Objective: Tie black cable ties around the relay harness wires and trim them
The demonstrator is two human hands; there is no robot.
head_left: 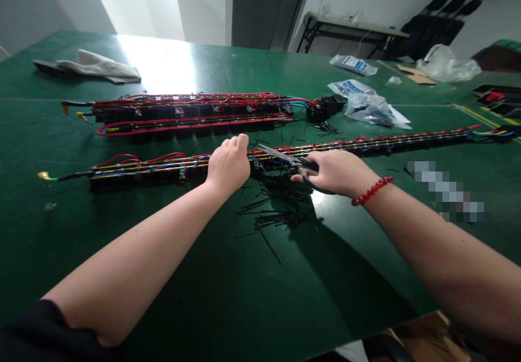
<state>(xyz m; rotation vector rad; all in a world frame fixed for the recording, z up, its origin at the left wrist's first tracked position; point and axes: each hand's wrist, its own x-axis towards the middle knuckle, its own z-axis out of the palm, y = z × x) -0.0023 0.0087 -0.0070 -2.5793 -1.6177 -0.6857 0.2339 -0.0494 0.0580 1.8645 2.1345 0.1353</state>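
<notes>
A long black strip assembly (163, 171) with red, blue and yellow wires lies across the green table. My left hand (230, 165) is closed over its middle, fingers curled around the strip; what the fingertips pinch is hidden. Just to the right, my right hand (336, 172) is closed on the handles of scissors (293, 161), whose parted blades point left over the strip, close to my left hand. Below the blades lies a loose pile of thin black cable ties (280, 218). A second bundle of wired strips (191, 109) lies behind the first.
A grey cloth (100, 68) lies at the back left of the green table (195, 297). Clear plastic bags (370, 104) and a blurred-out flat item (448, 191) are at the right. Black trays stand at the far right edge, and an open cardboard box is at the bottom right.
</notes>
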